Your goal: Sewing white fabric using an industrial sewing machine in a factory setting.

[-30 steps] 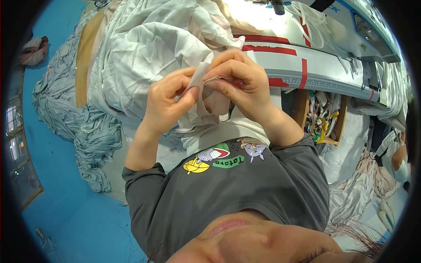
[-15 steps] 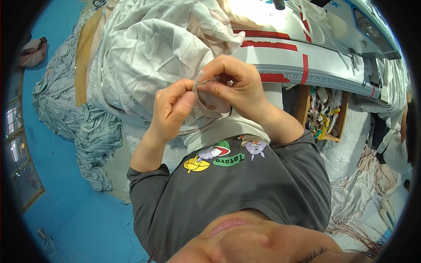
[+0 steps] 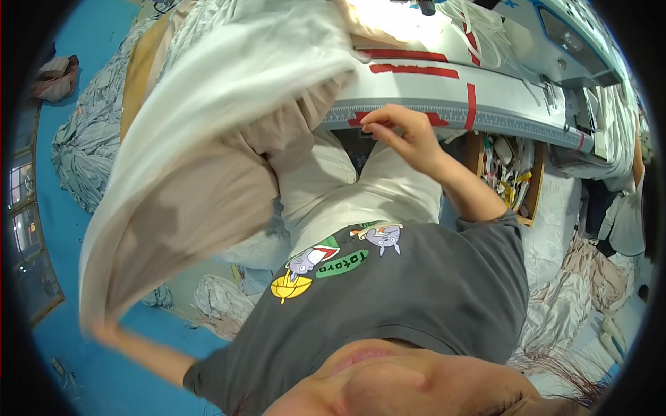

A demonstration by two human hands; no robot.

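A large pale cloth (image 3: 229, 90), white on one face and beige-grey on the other, sweeps in a blurred arc from the table's edge to my left. My left hand (image 3: 105, 334) is stretched far out low on the left, gripping the cloth's end; motion smears its fingers. My right hand (image 3: 409, 135) hovers over the front edge of the sewing table (image 3: 513, 93), apart from the cloth. Its fingers are curled in toward the thumb, and whatever may be inside them is hidden.
A sewing machine (image 3: 583, 41) stands at the far right. Below the table, an open wooden drawer (image 3: 538, 182) holds many small items. Heaps of grey-green fabric (image 3: 87, 149) lie on the blue floor (image 3: 76, 243) at left. More fabric (image 3: 555, 319) lies at lower right.
My hands were together at the cloth's edge, with a small thin metal thing between them. Now they are apart: the left has swung far out to the left with the cloth, the right has moved right.
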